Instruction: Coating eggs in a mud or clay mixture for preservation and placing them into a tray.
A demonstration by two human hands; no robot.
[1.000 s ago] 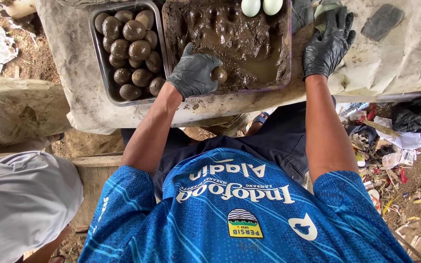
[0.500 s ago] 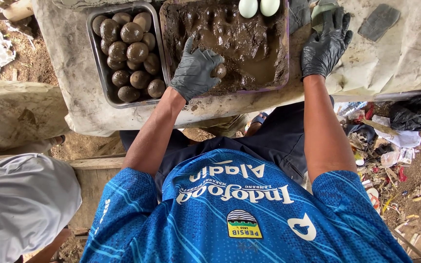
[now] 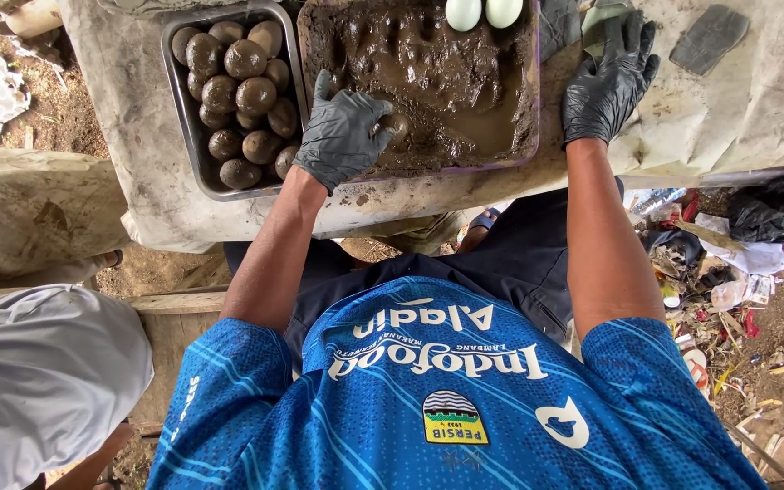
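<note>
On the cloth-covered desk [image 3: 755,100], at twelve o'clock in the head view, a wide tray of wet brown mud [image 3: 465,82] is sitting, its surface marked with finger grooves. The left hand [image 3: 342,136], in a black glove, is resting at the tray's seven o'clock corner with its fingers curled around a mud-coated egg [image 3: 398,122], which is lying in the mud and only partly showing past the thumb. The right hand [image 3: 608,77], also gloved in black, is lying flat on the desk just off the tray's three o'clock edge, fingers spread and gripping nothing, its fingertips partly covering a small greyish piece that I cannot tell the nature of. Two clean pale eggs [image 3: 483,13] are sitting side by side at the tray's far rim, around one o'clock. At nine o'clock of the mud tray, touching it, a smaller metal tray [image 3: 183,154] is holding a heap of eggs already coated in dark mud [image 3: 242,91]. A flat dark grey stone [image 3: 708,38] is lying on the cloth at two o'clock, apart from the right hand. Scattered litter [image 3: 755,263] is covering the ground at four o'clock, and another person's grey-clad shoulder [image 3: 38,381] is showing at eight o'clock.
</note>
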